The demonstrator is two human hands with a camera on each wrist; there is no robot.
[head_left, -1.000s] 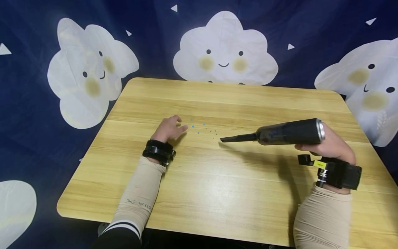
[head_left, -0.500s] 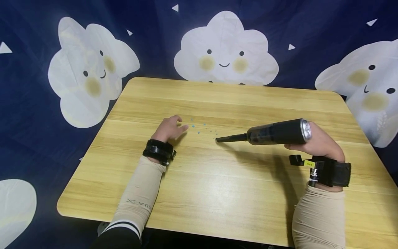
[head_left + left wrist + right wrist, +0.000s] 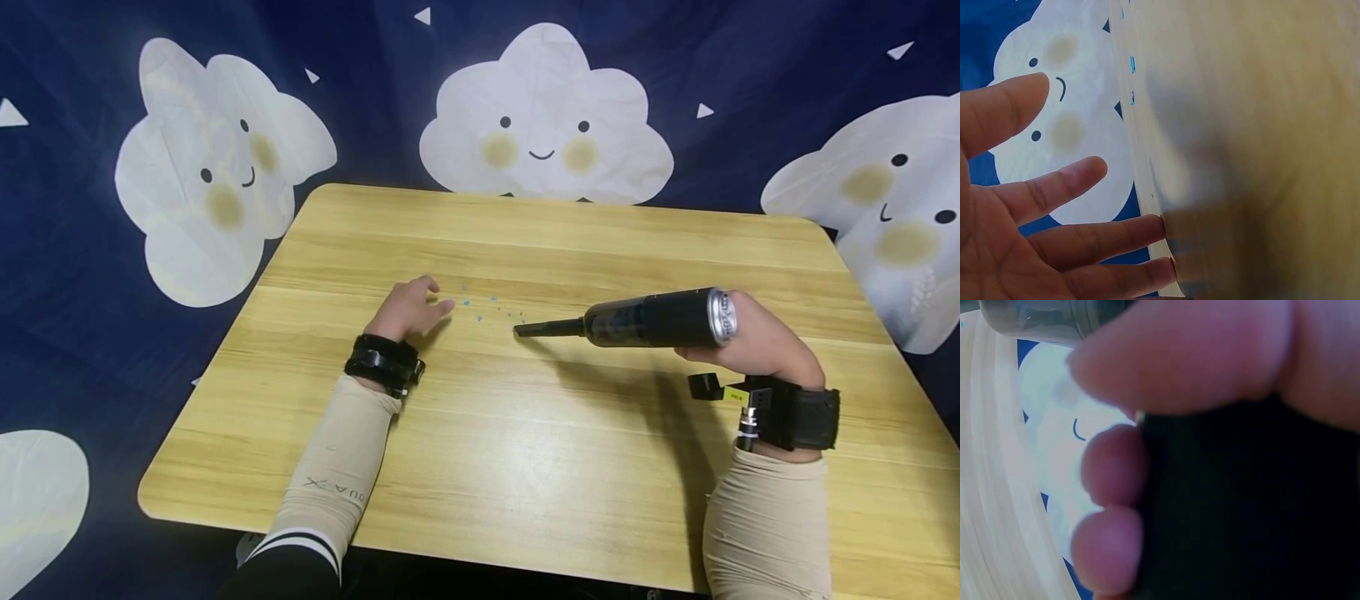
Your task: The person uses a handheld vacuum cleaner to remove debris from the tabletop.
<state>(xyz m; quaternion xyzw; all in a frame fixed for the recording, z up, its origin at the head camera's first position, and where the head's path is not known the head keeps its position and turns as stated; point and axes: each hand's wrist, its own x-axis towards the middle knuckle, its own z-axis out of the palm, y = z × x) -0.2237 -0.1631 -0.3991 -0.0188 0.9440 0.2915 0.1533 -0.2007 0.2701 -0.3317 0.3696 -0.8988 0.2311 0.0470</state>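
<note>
on the table (image 3: 450, 467) | blue bits (image 3: 467, 302) | left fingers (image 3: 1079, 178) spread | right fingers (image 3: 1109, 550) curled round handheld vacuum (image 3: 645, 322) | tinted chamber (image 3: 617, 323): contents unclear

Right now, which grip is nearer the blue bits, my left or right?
Left. Your left grip is just left of the blue bits, not touching them; your right grip is farther off to their right, holding the black nozzled device.

curtained-off spot, room type unclear: wood-grain table (image 3: 510, 467), navy cloud-print cloth (image 3: 367, 75) behind, beside.
</note>
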